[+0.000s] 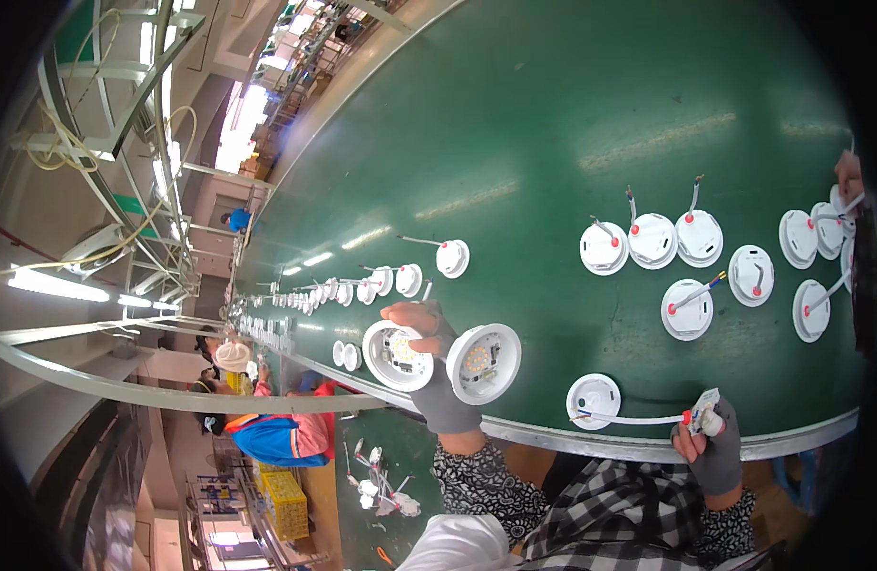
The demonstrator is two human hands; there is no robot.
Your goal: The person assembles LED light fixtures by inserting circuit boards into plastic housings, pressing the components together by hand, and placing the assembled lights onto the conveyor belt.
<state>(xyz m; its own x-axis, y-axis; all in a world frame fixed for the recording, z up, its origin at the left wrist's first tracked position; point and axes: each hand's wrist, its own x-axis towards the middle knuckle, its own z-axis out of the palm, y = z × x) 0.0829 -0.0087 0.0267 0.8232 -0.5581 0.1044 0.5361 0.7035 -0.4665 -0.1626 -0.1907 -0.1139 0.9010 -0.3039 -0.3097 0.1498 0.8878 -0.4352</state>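
The left hand (446, 402) wears a gray glove with bare fingertips. Its fingers are bent over the edge of a white round cup (386, 366) with small shiny parts inside. A 2nd white cup (484, 364) is just beside this hand, its inside showing too; I cannot tell if the hand has hold of it. Both cups are near the front edge of the green tabletop (553, 333). The right hand (718, 452), also in a gray glove, is closed on a small white piece (707, 407) with a red ring. A white cord (643, 420) goes from it to a white shell (591, 388). Past that, 5 white discs (653, 246) with cords sit together. At the far right, another person's hand (848, 175) is near more discs.
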